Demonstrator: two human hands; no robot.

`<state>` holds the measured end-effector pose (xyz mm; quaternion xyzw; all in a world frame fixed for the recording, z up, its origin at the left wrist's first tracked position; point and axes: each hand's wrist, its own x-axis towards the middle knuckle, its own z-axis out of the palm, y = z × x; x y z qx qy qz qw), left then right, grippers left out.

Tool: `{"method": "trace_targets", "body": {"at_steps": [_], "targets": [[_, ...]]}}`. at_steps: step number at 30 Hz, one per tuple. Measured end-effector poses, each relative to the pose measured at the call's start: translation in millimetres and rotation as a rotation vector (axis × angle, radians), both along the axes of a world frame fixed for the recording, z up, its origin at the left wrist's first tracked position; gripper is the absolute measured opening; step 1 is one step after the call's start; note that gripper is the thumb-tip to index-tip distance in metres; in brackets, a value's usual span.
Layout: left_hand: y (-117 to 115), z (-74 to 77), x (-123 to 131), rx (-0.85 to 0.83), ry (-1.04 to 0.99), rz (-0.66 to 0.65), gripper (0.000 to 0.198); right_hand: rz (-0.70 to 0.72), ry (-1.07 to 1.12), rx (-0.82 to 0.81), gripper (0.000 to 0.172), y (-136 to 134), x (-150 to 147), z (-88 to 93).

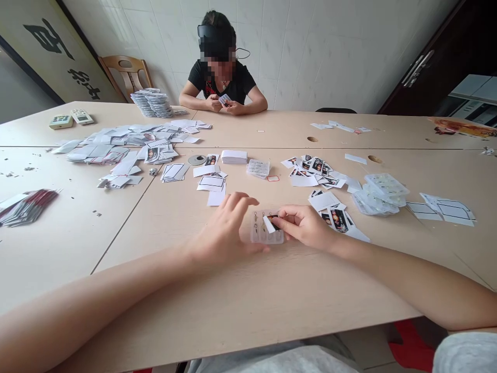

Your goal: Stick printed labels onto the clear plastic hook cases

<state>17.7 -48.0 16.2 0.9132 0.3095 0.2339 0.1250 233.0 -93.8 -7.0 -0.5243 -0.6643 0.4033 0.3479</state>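
My left hand (227,228) rests on the table with its fingers curled around the left edge of a clear plastic blister tray (264,234) that lies flat. My right hand (305,225) pinches a small printed card (271,223) and holds it over the tray's upper right part. Both hands meet at the tray near the table's middle front. Just right of my right hand lie a few printed picture cards (337,218).
A person in black sits at the far side, hands on a small clear piece (224,99). Loose cards (128,147) cover the left; more cards (312,171) and clear trays (382,192) lie right. Tray stacks (153,102), two remotes (72,119), a chair (126,72) stand behind.
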Motion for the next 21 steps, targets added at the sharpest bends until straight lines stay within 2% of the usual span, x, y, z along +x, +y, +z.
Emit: {"method": "trace_targets", "body": {"at_steps": [2,4,8,15,21], "targets": [[-2.4,9.3,3.6,-0.012,-0.059,0.073,0.053,-0.035,-0.037,0.055,0.036,-2.5,-2.5,1.1],[-4.2,16.7,8.5,-0.126,-0.04,0.108,0.044,-0.055,-0.066,0.12,0.037,-4.0,-4.5,2.4],[-5.1,21.4,14.1,-0.269,0.005,0.169,0.043,-0.069,-0.096,0.181,0.036,-3.9,-6.0,2.6],[-0.1,20.2,6.1,-0.417,-0.034,0.188,0.026,-0.072,-0.043,0.105,0.037,-2.6,-3.0,0.4],[5.0,16.4,5.2,-0.457,-0.166,0.152,0.023,-0.069,0.111,-0.013,0.035,1.6,1.5,-2.8]]}}
